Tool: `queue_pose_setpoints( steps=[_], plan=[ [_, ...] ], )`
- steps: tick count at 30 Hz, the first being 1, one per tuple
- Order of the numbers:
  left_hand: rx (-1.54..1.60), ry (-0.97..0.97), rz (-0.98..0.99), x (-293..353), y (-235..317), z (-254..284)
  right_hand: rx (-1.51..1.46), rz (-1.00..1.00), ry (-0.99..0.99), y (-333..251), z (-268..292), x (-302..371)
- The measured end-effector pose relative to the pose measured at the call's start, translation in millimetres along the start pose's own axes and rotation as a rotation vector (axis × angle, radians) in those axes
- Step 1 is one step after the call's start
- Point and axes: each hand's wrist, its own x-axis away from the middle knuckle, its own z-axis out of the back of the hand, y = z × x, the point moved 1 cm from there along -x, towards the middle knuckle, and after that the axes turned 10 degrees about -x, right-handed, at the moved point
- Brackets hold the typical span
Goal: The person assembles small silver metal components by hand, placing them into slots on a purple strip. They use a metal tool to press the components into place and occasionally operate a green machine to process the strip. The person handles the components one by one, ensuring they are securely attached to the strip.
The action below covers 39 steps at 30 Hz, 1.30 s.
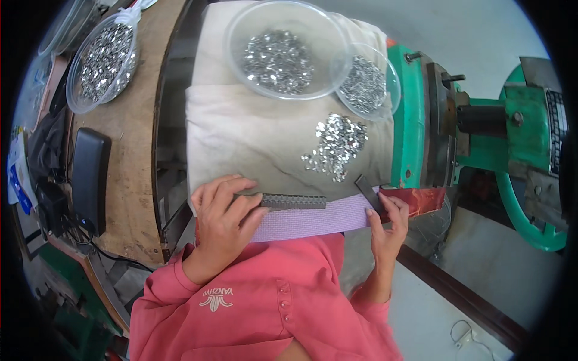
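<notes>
My left hand (pixel 224 213) is closed on the left end of a grey metal bar with a row of small slots (pixel 295 201). The bar lies crosswise at the front edge of the cloth, beside a lilac mesh strip (pixel 301 221). Off to the right, my right hand (pixel 389 224) pinches a short dark flat bar (pixel 367 191), tilted, its upper end pointing away to the left. Ahead of both hands a loose pile of small shiny metal pieces (pixel 338 144) rests on the pale cloth (pixel 241 132). My left palm hides part of the slotted bar.
A large clear bowl (pixel 232 51) of shiny pieces stands at the back, overlapping a smaller clear dish (pixel 394 90) of thin metal pieces. A green machine (pixel 409 120) with a handwheel borders the right. At left, a wooden table (pixel 135 144) carries another filled bowl (pixel 75 90) and a black box (pixel 90 180).
</notes>
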Motion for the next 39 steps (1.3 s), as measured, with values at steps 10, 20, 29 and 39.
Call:
queue_pose_setpoints(
  steps=[10, 20, 29, 39],
  plan=[
    [0.007, -0.014, -0.008, -1.8, 2.0, 3.9, -0.051, -0.020, -0.084, -5.7, 6.0, -13.4],
    [0.368, -0.011, 0.220, -9.0, -5.0, 17.6, -0.156, 0.281, -0.254, -64.6, -19.1, -25.9],
    [0.203, -0.124, 0.192, -13.8, 2.9, 17.2, -0.113, 0.448, -0.422, -89.5, -53.1, -37.7],
    [0.070, -0.186, 0.163, -18.1, 11.2, 13.7, -0.096, 0.445, -0.449, -89.1, -55.3, -35.8]
  ],
)
